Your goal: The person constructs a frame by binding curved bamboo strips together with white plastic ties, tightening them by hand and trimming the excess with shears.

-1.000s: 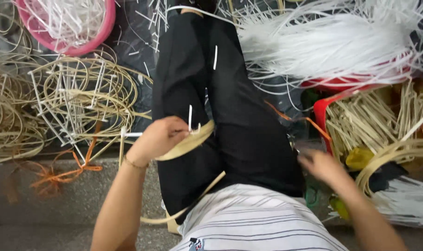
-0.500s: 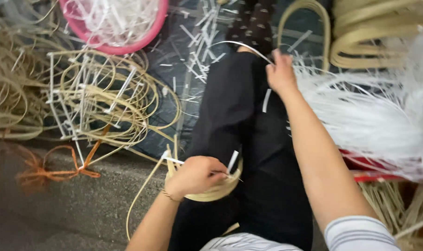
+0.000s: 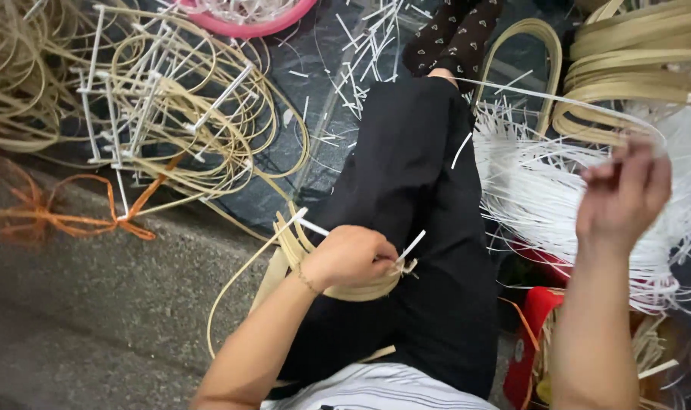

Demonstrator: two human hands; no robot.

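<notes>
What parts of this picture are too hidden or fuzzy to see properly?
All in the head view:
- Pink basin: the top edge cuts it off; only its lower rim shows.
- Right hand: motion-blurred, so its grip on the white strip is unclear.
- Cane loop: the left hand covers its middle.
- Red container: hidden behind the right forearm and white strips.
- Bundled cane hoops: cut off by the right edge.

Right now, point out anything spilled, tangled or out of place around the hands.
Short white strip offcuts lie scattered loose over the dark floor beside the pink basin. An orange strap lies crumpled on the grey step. The left hand grips a coil of cane strips; the right hand pinches one white strip.
</notes>
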